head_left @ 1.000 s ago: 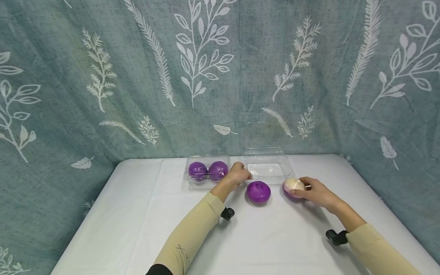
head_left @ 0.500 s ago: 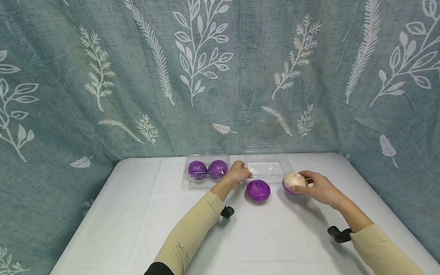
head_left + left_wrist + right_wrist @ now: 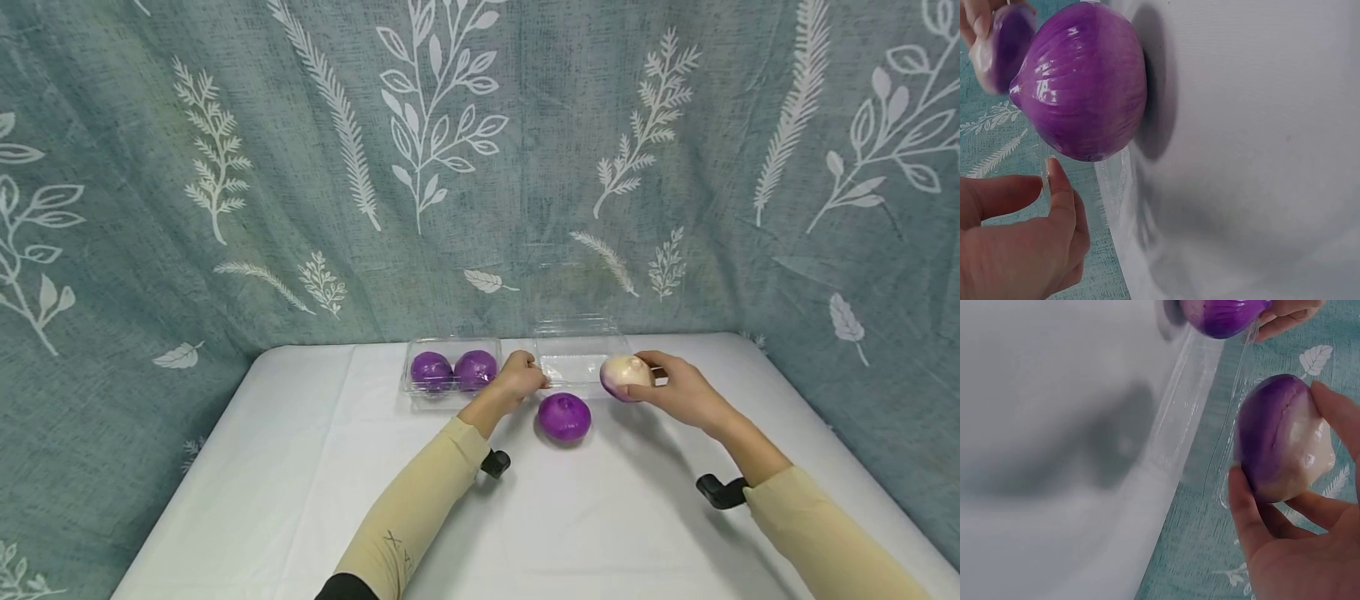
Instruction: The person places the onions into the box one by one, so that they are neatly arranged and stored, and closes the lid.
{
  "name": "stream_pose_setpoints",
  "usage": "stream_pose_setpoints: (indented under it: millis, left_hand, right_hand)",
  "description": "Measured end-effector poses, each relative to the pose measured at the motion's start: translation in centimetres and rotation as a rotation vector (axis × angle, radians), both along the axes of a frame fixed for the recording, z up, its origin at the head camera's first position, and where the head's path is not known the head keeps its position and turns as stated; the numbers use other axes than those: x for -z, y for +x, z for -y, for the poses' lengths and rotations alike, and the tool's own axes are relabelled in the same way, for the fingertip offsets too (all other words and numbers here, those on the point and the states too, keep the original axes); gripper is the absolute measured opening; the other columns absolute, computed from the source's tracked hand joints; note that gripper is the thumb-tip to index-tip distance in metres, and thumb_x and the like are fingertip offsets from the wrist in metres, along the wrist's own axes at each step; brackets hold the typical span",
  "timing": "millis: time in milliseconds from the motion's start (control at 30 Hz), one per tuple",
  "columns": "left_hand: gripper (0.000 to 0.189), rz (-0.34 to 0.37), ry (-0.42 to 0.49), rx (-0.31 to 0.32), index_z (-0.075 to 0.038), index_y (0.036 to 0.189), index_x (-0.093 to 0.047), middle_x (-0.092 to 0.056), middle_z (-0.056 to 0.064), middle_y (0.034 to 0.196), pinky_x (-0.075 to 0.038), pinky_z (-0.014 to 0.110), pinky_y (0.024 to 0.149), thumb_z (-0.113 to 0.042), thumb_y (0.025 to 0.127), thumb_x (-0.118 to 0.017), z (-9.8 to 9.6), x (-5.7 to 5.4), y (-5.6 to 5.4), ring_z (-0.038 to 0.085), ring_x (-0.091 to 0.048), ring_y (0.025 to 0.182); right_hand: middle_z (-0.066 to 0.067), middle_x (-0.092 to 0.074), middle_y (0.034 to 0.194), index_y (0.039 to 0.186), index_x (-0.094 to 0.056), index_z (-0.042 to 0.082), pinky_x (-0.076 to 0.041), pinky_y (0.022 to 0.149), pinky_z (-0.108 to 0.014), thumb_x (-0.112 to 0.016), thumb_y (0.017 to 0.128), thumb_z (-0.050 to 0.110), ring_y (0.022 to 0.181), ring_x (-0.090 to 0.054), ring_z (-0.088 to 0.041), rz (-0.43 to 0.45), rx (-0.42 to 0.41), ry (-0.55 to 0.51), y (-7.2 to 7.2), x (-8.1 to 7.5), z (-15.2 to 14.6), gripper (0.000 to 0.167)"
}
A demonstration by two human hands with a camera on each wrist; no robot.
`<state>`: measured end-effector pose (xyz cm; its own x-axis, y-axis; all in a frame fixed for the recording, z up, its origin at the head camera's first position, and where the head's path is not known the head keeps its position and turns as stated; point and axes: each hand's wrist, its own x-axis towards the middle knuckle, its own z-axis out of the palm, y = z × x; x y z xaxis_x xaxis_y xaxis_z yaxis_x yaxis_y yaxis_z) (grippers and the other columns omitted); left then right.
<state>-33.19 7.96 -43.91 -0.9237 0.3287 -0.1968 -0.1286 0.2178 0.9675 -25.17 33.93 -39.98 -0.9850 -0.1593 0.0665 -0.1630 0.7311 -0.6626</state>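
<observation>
My right hand (image 3: 686,392) holds a purple-and-cream onion (image 3: 626,377) between thumb and fingers, overlapping the front right corner of an open clear plastic box (image 3: 581,367) in the head view. Seen from the right wrist, thumb and fingertips grip the onion (image 3: 1285,439) from opposite sides. My left hand (image 3: 521,379) pinches the near left edge of that box; the left wrist view shows thumb and forefinger meeting on its thin clear rim (image 3: 1046,169). A whole purple onion (image 3: 564,417) sits on the white table just in front of the box.
Left of my left hand stands another clear plastic box (image 3: 420,400) with two purple onions (image 3: 453,371) inside. The open box's lid (image 3: 573,325) stands up at the back. A patterned blue-green cloth (image 3: 480,167) hangs behind the white-covered table (image 3: 300,467).
My right hand has lifted the purple-and-cream onion off the table and carried it left and away from me to the open box. My left hand has stayed on the box edge.
</observation>
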Motion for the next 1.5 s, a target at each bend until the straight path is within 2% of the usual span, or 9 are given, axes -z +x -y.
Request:
stream_pose_setpoints:
  millis: [133, 267, 333, 667, 1000, 1133, 1267, 1400, 1500]
  left_hand:
    - [0.067, -0.003, -0.008, -0.008, 0.016, 0.152, -0.029, -0.062, 0.013, 0.104, -0.031, 0.059, 0.121, 0.008, 0.091, -0.058, 0.1, 0.0, 0.0, 0.032, -0.058, 0.125]
    - [0.067, -0.003, -0.007, -0.007, 0.016, 0.152, -0.029, -0.059, 0.013, 0.107, -0.031, 0.058, 0.121, 0.007, 0.092, -0.058, 0.3, 0.0, 0.1, 0.031, -0.058, 0.122]
    - [0.067, -0.007, -0.002, -0.001, 0.017, 0.152, -0.029, -0.059, 0.011, 0.098, -0.03, 0.058, 0.121, 0.008, 0.091, -0.058, 0.2, 0.1, 0.1, 0.03, -0.06, 0.118]
    - [0.067, -0.003, 0.009, -0.009, 0.016, 0.151, -0.03, -0.058, 0.011, 0.1, -0.036, 0.052, 0.12, 0.008, 0.091, -0.058, 0.2, 0.3, -0.1, 0.028, -0.062, 0.112]
    - [0.065, -0.017, 0.037, -0.019, 0.018, 0.148, -0.034, -0.054, 0.005, 0.092, -0.047, 0.045, 0.112, 0.01, 0.089, -0.058, 0.1, 0.4, -0.2, 0.022, -0.063, 0.099]
    - [0.065, -0.013, 0.059, -0.024, 0.019, 0.148, -0.032, -0.051, 0.002, 0.086, -0.052, 0.039, 0.106, 0.011, 0.089, -0.057, 0.0, 0.5, -0.3, 0.019, -0.062, 0.091]
    - [0.065, -0.019, 0.078, -0.036, 0.019, 0.149, -0.031, -0.048, 0.002, 0.084, -0.055, 0.03, 0.094, 0.014, 0.088, -0.056, -0.1, 0.7, -0.2, 0.016, -0.058, 0.084]
    - [0.066, -0.024, 0.098, -0.043, 0.02, 0.149, -0.03, -0.047, 0.003, 0.09, -0.053, 0.024, 0.084, 0.016, 0.088, -0.054, -0.1, 0.7, -0.2, 0.016, -0.055, 0.084]
    - [0.066, -0.028, 0.102, -0.038, 0.02, 0.149, -0.03, -0.048, 0.005, 0.095, -0.051, 0.022, 0.081, 0.017, 0.087, -0.053, 0.0, 0.7, -0.1, 0.017, -0.055, 0.087]
  right_hand:
    - [-0.029, -0.055, 0.139, 0.149, -0.042, -0.008, -0.056, 0.088, -0.045, -0.073, 0.096, 0.036, 0.123, -0.055, -0.042, -0.015, 0.014, -0.019, -1.2, 0.4, 1.0, 0.075]
    - [-0.029, -0.054, 0.14, 0.149, -0.043, -0.008, -0.057, 0.09, -0.048, -0.072, 0.096, 0.036, 0.124, -0.055, -0.042, -0.036, 0.033, -0.042, -2.4, 1.2, 1.9, 0.075]
    - [-0.029, -0.054, 0.14, 0.149, -0.044, -0.007, -0.058, 0.09, -0.048, -0.072, 0.096, 0.035, 0.123, -0.056, -0.042, -0.051, 0.04, -0.048, -2.9, 1.6, 2.3, 0.073]
    - [-0.029, -0.054, 0.14, 0.149, -0.044, -0.007, -0.055, 0.097, -0.054, -0.073, 0.096, 0.035, 0.126, -0.055, -0.044, -0.055, 0.024, -0.079, -4.8, 2.7, 4.6, 0.074]
    - [-0.025, -0.062, 0.13, 0.143, -0.053, -0.004, -0.058, 0.088, -0.046, -0.077, 0.093, 0.031, 0.117, -0.06, -0.041, -0.099, -0.018, -0.062, -6.9, 3.5, 6.2, 0.065]
    - [-0.025, -0.063, 0.129, 0.142, -0.053, -0.005, -0.058, 0.088, -0.047, -0.076, 0.093, 0.029, 0.116, -0.061, -0.04, -0.111, -0.024, -0.049, -7.5, 3.8, 6.4, 0.063]
    - [-0.026, -0.063, 0.129, 0.142, -0.053, -0.006, -0.058, 0.09, -0.05, -0.076, 0.094, 0.027, 0.115, -0.062, -0.041, -0.111, -0.026, -0.03, -8.0, 4.0, 6.5, 0.063]
    - [-0.027, -0.064, 0.127, 0.141, -0.053, -0.008, -0.057, 0.09, -0.05, -0.076, 0.094, 0.026, 0.113, -0.062, -0.041, -0.112, -0.03, -0.007, -8.3, 4.1, 6.7, 0.063]
    - [-0.028, -0.064, 0.125, 0.141, -0.052, -0.009, -0.057, 0.09, -0.05, -0.075, 0.093, 0.027, 0.111, -0.062, -0.04, -0.11, -0.033, 0.01, -8.7, 4.1, 6.7, 0.064]
